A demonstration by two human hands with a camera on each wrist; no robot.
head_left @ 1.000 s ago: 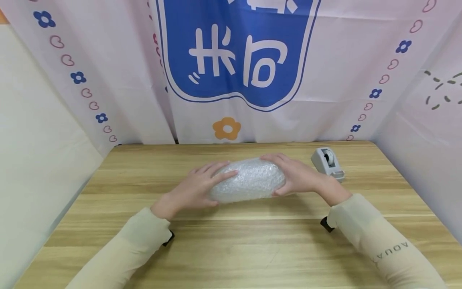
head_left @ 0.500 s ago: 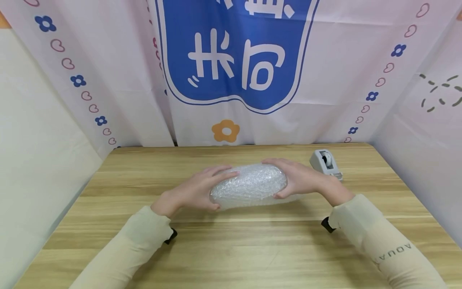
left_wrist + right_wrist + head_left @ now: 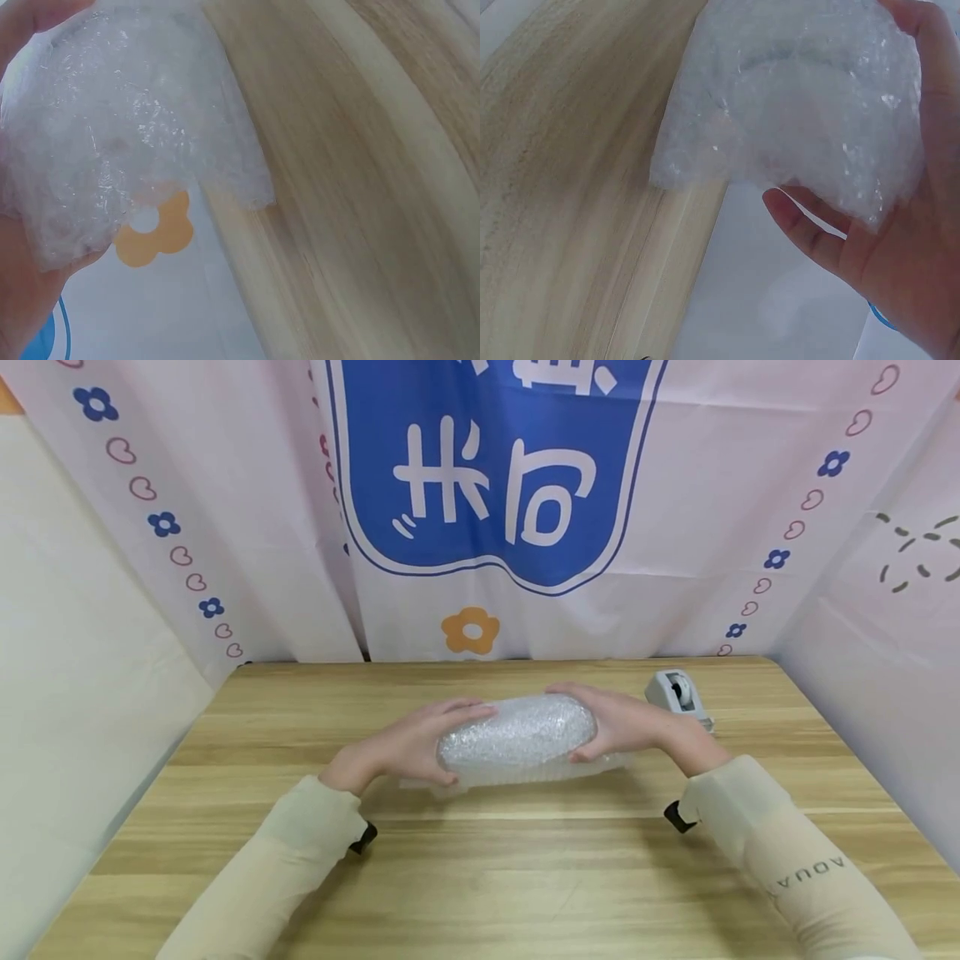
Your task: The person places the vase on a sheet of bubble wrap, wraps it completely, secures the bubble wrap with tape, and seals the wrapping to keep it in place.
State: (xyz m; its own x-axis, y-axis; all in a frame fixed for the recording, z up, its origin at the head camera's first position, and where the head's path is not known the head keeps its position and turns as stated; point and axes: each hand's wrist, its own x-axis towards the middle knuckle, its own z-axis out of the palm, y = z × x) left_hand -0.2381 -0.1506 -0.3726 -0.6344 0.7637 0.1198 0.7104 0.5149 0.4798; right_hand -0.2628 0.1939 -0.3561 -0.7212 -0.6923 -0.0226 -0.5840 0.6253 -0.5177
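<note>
A bundle of clear bubble wrap, rolled into a fat cylinder, lies crosswise between both hands over the middle of the table. My left hand grips its left end, thumb on the near side and fingers over the top. At the other end my right hand holds it the same way. A loose flap of the wrap hangs below the roll and sticks out past both ends. In the right wrist view the bubble wrap shows a faint curved edge inside; what is wrapped is hidden.
A grey tape dispenser stands at the back right, just beyond the right wrist. The wood-grain table ends at a printed cloth behind, with pale side walls left and right.
The bubble wrap roll has turned in the hands, so its loose flap now shows along the underside and at both ends. Both hands keep their grip nearly in place.
</note>
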